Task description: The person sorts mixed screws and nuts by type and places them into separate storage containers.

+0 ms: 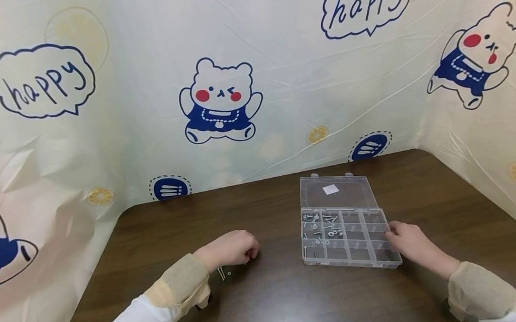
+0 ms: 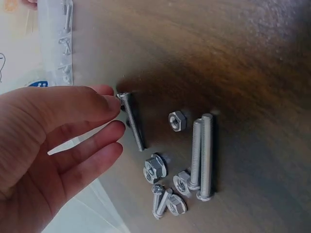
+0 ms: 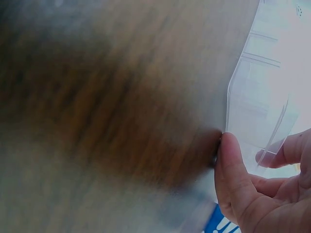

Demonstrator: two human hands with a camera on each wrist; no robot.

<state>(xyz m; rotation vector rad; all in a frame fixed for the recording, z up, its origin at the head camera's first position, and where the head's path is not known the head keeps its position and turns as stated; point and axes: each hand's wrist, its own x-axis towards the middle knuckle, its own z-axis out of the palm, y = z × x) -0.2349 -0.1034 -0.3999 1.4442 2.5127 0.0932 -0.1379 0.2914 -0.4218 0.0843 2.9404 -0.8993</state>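
My left hand (image 1: 230,250) is over the table, left of the clear compartment box (image 1: 352,261). In the left wrist view its thumb and finger pinch a metal screw (image 2: 133,124) by the head, the threaded shank pointing away from the fingertips. Beside it on the wood lie two long screws (image 2: 206,155), a hex nut (image 2: 177,121), several flange nuts (image 2: 155,167) and two short screws (image 2: 158,201). My right hand (image 1: 413,243) grips the box's right wall, fingers outside and thumb over the rim. Small screws and nuts (image 1: 332,233) sit in the box's left compartments.
The box's lid (image 1: 351,195) lies folded back behind it, bearing a small white label (image 1: 331,189). Dark wood table (image 1: 274,296) surrounds the box. A printed cloth (image 1: 280,91) hangs along the table's back and sides.
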